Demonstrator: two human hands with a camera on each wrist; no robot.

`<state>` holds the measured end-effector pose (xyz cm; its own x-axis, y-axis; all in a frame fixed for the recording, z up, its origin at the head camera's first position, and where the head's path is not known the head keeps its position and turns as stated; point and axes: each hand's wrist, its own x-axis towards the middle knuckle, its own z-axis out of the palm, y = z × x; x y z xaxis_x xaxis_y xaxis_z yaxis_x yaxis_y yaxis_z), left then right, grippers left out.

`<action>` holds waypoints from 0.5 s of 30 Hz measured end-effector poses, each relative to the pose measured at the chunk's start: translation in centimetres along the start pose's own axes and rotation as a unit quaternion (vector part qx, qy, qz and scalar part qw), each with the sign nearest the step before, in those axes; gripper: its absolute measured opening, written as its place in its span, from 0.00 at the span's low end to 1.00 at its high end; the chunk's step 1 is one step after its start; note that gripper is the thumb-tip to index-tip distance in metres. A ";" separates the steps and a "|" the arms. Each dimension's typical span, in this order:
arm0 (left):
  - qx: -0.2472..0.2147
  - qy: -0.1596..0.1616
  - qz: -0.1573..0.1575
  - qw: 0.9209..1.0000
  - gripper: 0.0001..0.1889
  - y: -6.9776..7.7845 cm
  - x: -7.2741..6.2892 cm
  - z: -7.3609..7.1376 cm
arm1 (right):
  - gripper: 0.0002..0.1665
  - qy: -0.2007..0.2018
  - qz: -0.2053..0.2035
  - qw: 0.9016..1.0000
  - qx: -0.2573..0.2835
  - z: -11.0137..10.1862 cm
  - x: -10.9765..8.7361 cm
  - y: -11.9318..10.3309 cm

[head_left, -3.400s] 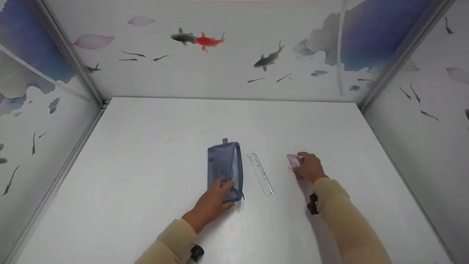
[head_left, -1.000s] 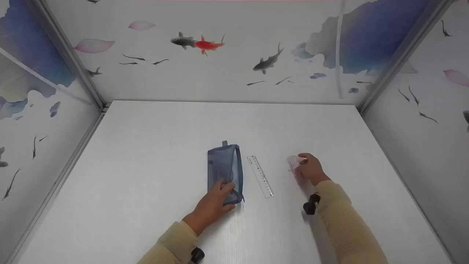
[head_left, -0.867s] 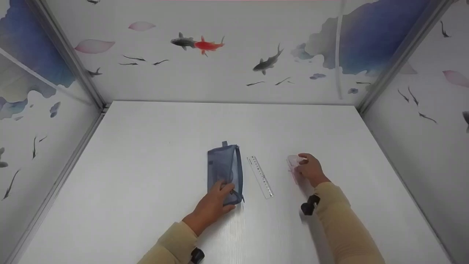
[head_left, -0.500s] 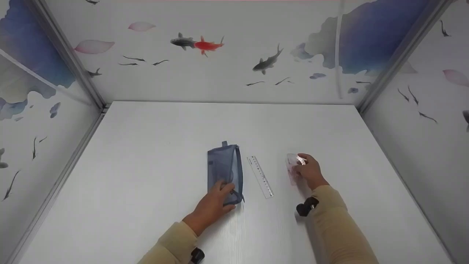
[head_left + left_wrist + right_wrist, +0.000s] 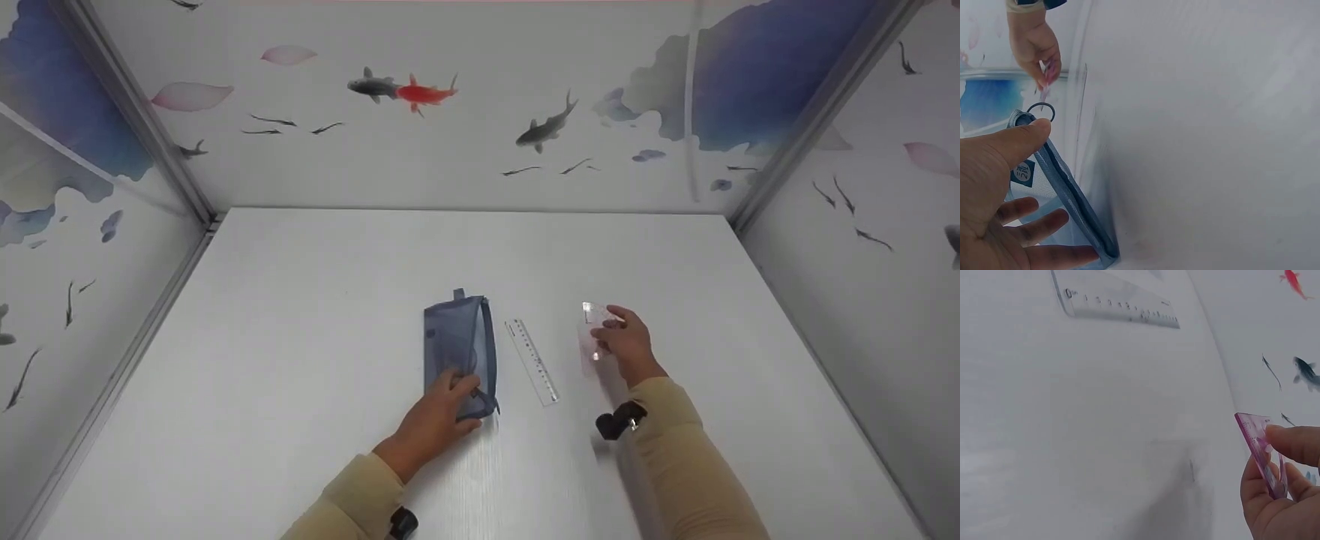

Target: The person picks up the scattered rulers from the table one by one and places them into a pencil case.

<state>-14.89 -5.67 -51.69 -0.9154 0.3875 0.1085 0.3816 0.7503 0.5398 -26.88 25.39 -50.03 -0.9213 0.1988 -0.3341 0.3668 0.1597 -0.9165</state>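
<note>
In the head view a blue mesh zip pouch [image 5: 452, 330] lies on the table, its long zip side facing right. My left hand [image 5: 431, 427] holds its near end. The left wrist view shows the thumb by the ring [image 5: 1043, 107] of the zip, with the other fingers across the mesh. To the right, my right hand [image 5: 634, 345] pinches a pink, clear plastic measuring piece [image 5: 1252, 427] with straight edges; its full outline is partly hidden by the fingers. It appears raised off the table. A clear ruler [image 5: 532, 362] lies between the pouch and the right hand, touched by neither.
The white table [image 5: 322, 300] reaches back to a wall [image 5: 480, 150] printed with fish and petals. Side panels [image 5: 847, 300] with the same print stand at left and right. Dark wrist cameras [image 5: 619, 421] are worn under both sleeves.
My right hand has shifted slightly left and turned, and the pink piece it pinches has turned and come further into sight. The left hand, pouch and ruler stay where they were.
</note>
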 end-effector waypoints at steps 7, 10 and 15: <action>-0.004 0.003 0.000 1.000 0.30 0.0 -0.1 0.0 | 0.37 -0.001 -0.006 1.000 0.014 1.3 -0.5 -0.4; -0.003 0.004 0.002 1.000 0.31 0.0 -0.2 0.0 | 0.37 -0.004 -0.008 1.000 0.015 1.9 -0.7 -0.6; 0.002 0.002 -0.004 1.000 0.31 0.1 -0.1 -0.1 | 0.37 -0.012 -0.009 1.000 0.024 2.8 -1.1 -1.0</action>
<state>-14.75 -5.71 -51.60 -0.9185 0.3805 0.1075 0.3758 0.7556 0.5365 -26.55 22.25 -49.38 -0.9311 0.1730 -0.3212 0.3433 0.1172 -0.9319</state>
